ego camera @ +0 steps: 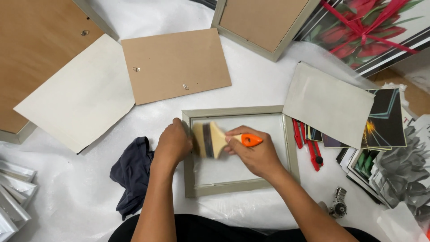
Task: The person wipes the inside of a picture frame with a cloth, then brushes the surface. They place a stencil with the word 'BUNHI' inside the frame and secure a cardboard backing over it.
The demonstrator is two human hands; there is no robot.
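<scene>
A grey-green picture frame (237, 111) with a glass pane lies flat in front of me on white plastic sheeting. My left hand (172, 143) presses on the frame's left rail, holding it still. My right hand (255, 154) grips a wide flat paintbrush (210, 140) by its orange handle. The brush's pale bristles rest on the left part of the glass, close to my left hand.
A brown backing board (174, 65) with hanger clips and a cream sheet (78, 101) lie above left. A dark cloth (132, 172) sits beside the frame. Red cutters (313, 150), stacked prints (385, 118), another frame (264, 22) and a metal tool (338, 204) lie right.
</scene>
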